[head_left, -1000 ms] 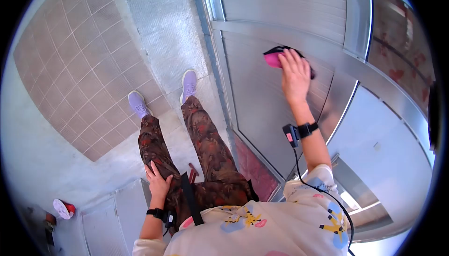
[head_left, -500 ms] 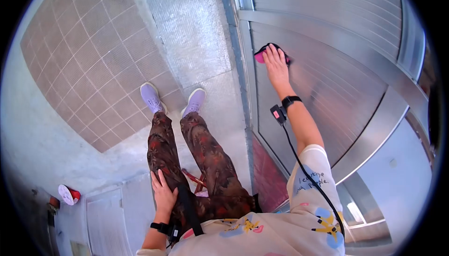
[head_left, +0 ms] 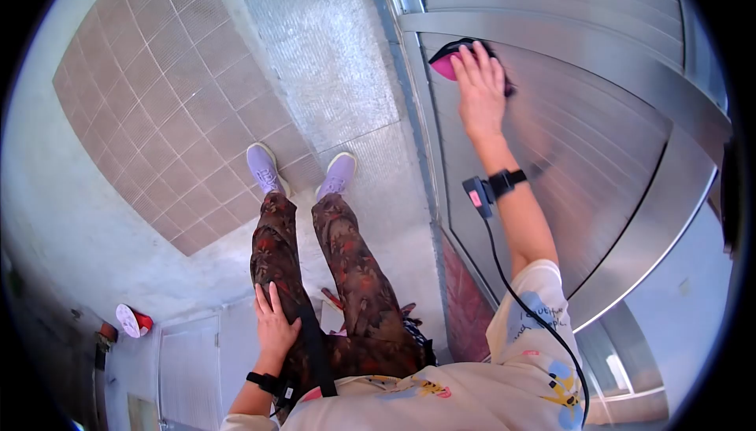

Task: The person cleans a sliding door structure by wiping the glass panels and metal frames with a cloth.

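Observation:
My right hand presses a pink and black cloth against the upper part of a silver metal door panel. Its fingers lie over the cloth, which looks folded; part of it is hidden under the palm. My left hand rests on my left thigh, fingers spread, holding nothing. Both wrists wear black straps with small devices, and a black cable runs along my right arm.
Under my lilac shoes are brown tiles and a pale concrete strip. A raised metal frame bar borders the panel. At lower left are a red and white tub and a white door.
My right hand and the cloth have moved slightly right and up toward the frame bar. My left hand stays on the thigh. The whole view has shifted a little.

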{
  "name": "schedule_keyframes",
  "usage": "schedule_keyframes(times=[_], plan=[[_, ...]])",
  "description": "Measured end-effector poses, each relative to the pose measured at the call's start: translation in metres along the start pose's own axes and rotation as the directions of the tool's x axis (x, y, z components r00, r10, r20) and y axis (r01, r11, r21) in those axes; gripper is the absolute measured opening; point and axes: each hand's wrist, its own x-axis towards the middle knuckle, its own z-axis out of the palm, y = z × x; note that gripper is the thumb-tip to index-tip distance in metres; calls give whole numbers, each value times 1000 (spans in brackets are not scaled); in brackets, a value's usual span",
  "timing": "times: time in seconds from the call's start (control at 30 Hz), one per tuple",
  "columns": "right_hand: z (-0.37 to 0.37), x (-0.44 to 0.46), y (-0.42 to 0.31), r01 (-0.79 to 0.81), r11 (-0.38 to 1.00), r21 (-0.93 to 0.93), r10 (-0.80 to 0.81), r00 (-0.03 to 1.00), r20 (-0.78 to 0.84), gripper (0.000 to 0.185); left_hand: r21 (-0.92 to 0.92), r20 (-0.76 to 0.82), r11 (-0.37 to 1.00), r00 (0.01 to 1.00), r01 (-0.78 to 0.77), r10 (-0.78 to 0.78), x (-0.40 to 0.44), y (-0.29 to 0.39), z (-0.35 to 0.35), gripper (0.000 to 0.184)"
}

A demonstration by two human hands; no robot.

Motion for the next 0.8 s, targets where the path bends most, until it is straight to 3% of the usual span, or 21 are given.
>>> schedule_keyframes(times=[0.07,0.17,0.3,0.4,0.5,0.57,0.63,0.7,0.8], plan=[[-50,-12,7,-50,998,-34,46,992,-121,51,53,-16,997,998,-54,55,-1,1,-2,105],[-57,-43,10,-106,990,-90,91,985,-148,49,231,-73,971,995,-56,74,24,-12,15,102],[23,-82,6,-4,999,-47,9,995,101,44,362,-4,929,996,-77,85,73,-31,10,77],[84,-102,-5,87,989,-117,-50,955,292,40,390,-2,915,994,-103,112,92,-48,11,63],[97,-116,-4,-51,999,15,44,953,299,40,409,2,901,988,-142,155,102,-44,2,55],[59,-126,3,-122,992,28,113,970,214,40,453,15,872,979,-186,202,103,-45,-3,53],[8,-133,11,-189,982,-6,188,981,-47,45,454,24,865,973,-214,229,109,-47,-4,52],[-54,-144,19,-316,939,-135,294,942,-164,47,486,23,848,973,-211,229,106,-46,-5,51],[-82,-160,19,-452,867,-209,326,833,-448,43,514,30,831,973,-212,230,100,-52,-10,51]])
